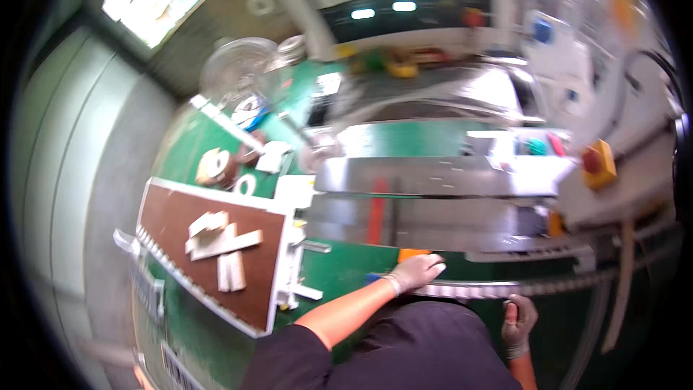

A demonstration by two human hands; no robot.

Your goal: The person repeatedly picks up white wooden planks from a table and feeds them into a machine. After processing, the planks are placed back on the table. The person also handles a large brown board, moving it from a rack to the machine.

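My left hand [419, 272], in a pale glove, is at the left end of a long, light strip with regular segments [491, 290]. Its fingers are curled, and what they close on is hidden. An orange piece [413, 253] shows just beyond that hand, and a small blue piece [373, 277] lies by the wrist. Below the strip, apart from it, is my gloved right hand [520, 319]. That hand is curled with a reddish fingertip showing; blur hides anything within it.
A brown white-edged board [253, 274] on the green table at left bears several pale blocks [231, 270]. Metal rails [447, 220] cross ahead. Tape rolls [214, 164] lie at far left. A red-and-yellow button box [598, 164] sits on the machine at right.
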